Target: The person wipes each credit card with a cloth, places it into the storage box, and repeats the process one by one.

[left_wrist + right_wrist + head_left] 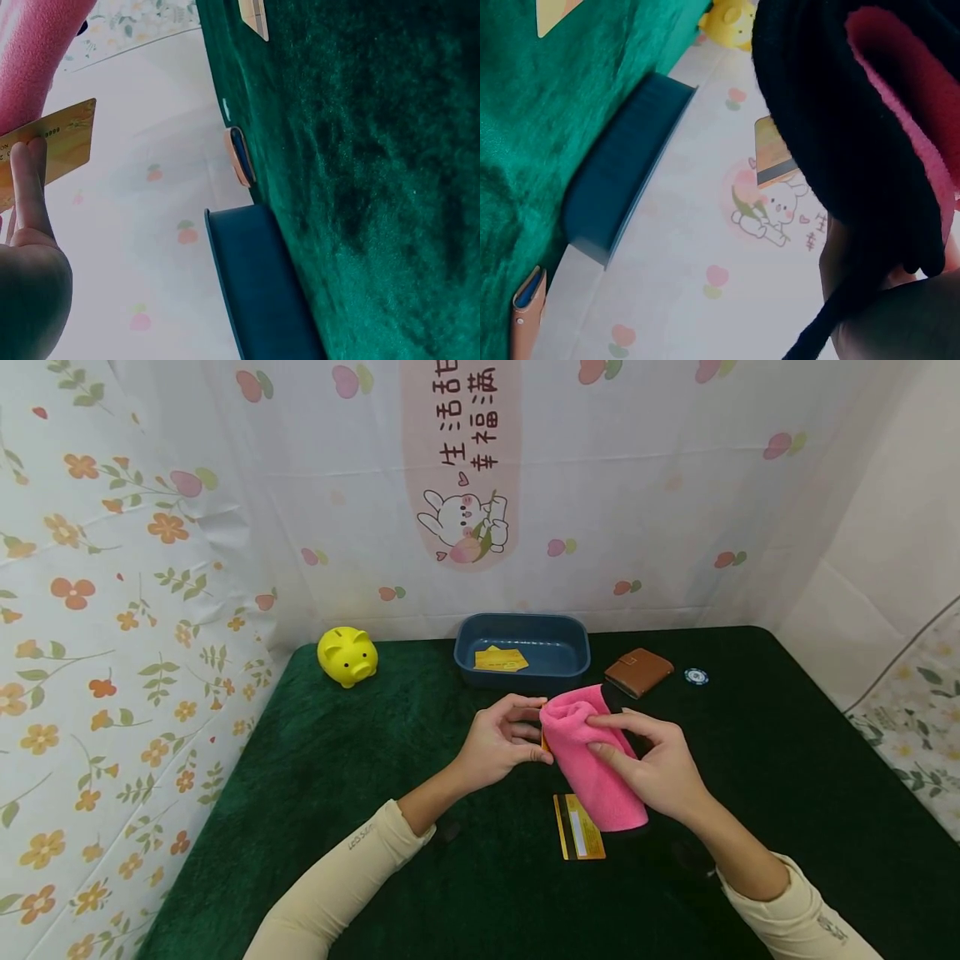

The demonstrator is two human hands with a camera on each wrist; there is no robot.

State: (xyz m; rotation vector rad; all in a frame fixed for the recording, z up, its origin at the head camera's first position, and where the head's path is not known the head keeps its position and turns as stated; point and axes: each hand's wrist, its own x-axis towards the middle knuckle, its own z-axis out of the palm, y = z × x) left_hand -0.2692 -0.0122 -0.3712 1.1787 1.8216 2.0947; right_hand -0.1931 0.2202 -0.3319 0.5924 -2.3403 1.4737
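Observation:
My left hand (498, 739) pinches a gold bank card (73, 139) by its edges, fingers on top and thumb below. In the head view only a sliver of that card shows. With my right hand (656, 768) I grip a bunched fleecy cloth (600, 781), pink on one side and black on the other, against or right beside the card's right face; exact contact is hidden. Another gold card (592, 837), with a dark stripe and a white strip, lies on the table just below the hanging cloth.
A blue tray (558, 677) at the back holds gold card-like pieces (501, 658). Right of it lie a brown wallet (640, 672) and a blue-and-white poker chip (696, 676). At the back left stands a yellow piggy bank (347, 656). Dark green cloth covers the table (337, 760).

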